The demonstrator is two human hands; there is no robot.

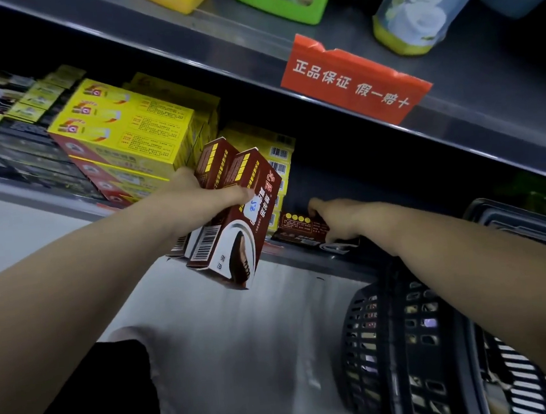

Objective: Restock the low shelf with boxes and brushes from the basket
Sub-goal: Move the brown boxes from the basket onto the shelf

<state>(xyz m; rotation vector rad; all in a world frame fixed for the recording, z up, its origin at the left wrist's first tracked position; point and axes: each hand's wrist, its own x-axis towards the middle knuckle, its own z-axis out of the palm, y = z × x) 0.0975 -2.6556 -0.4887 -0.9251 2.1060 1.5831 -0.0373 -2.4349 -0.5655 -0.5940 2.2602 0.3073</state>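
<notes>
My left hand (195,196) grips two dark red shoe-polish boxes (233,216) held side by side, tilted, just in front of the low shelf's edge (301,256). My right hand (334,218) rests on another dark red box (302,229) that lies flat on the low shelf, fingers over its right end. Stacks of yellow boxes (128,126) fill the shelf to the left. The black plastic basket (406,343) stands on the floor at the lower right, under my right forearm, with several items dimly visible through its mesh.
The upper shelf (254,67) overhangs close above, carrying a red sign (353,79), a green container and a clear bottle. Dark packs line the far left of the low shelf. The shelf space behind my right hand is dark. Grey floor lies below.
</notes>
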